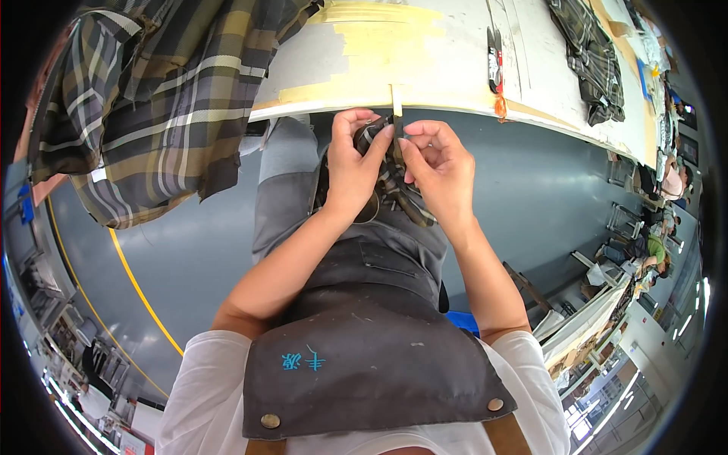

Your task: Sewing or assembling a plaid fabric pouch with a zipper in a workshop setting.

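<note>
Looks like a lining-up step: left hand (355, 161) pinching cloth (393, 182) by the strip (396, 101); right hand (440, 163) curled close, can't tell its grip. Next probably needs steady fingertips.

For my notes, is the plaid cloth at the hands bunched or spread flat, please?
Bunched: the plaid cloth shows folds between the left hand and right hand.

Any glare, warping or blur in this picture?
In the head view: the table looks bowed along its near edge; the grey floor shows pale glare; the left hand and right hand look fairly sharp; people near the right rim are small and tilted.
</note>
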`<state>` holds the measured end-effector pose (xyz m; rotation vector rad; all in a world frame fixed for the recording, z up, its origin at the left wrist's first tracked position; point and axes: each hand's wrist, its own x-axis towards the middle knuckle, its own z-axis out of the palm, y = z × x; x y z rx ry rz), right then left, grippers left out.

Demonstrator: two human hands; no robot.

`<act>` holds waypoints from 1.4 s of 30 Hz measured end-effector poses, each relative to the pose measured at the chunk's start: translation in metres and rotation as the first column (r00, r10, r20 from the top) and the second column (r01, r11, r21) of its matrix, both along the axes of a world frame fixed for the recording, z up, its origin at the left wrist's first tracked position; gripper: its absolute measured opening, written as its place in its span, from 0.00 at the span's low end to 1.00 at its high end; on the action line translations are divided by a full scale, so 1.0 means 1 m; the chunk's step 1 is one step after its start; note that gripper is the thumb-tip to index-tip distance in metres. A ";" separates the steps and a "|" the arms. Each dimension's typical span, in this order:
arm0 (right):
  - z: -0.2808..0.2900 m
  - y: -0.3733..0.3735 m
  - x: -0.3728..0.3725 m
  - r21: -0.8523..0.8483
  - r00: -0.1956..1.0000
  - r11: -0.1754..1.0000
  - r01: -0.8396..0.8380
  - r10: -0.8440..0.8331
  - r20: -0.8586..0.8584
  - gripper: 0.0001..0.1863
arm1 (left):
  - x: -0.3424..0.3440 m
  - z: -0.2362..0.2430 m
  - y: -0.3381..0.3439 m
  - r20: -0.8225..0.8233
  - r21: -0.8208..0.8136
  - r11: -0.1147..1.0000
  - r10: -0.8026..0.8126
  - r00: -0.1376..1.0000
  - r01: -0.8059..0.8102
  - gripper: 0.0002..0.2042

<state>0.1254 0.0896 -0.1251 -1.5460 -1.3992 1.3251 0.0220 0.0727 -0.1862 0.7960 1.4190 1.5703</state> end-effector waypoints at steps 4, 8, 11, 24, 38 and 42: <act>0.003 -0.001 -0.001 -0.039 1.000 0.999 0.018 -0.018 -0.008 0.09 | -0.016 0.022 -0.010 -0.435 0.088 0.994 0.096 0.895 -0.064 0.12; 0.001 -0.002 -0.001 -0.042 0.999 0.999 0.026 -0.028 -0.042 0.09 | -0.028 0.034 -0.011 -0.534 0.104 0.985 -0.059 0.844 0.135 0.06; 0.002 -0.003 -0.002 -0.032 0.999 0.999 0.028 -0.029 -0.037 0.09 | -0.025 0.040 -0.005 -0.367 -0.041 0.963 -0.262 0.893 0.266 0.03; 0.010 -0.013 0.000 0.055 0.984 0.998 -0.020 0.010 0.175 0.10 | -0.049 0.036 0.007 0.110 -0.204 0.831 -0.505 0.856 0.517 0.04; 0.006 0.007 -0.004 0.055 0.992 0.998 -0.024 0.016 0.128 0.04 | -0.050 0.042 0.010 0.192 -0.222 0.809 -0.510 0.838 0.544 0.04; 0.009 0.009 -0.005 0.076 0.986 0.996 -0.053 0.040 0.161 0.04 | -0.050 0.041 0.009 0.159 -0.227 0.815 -0.509 0.846 0.533 0.03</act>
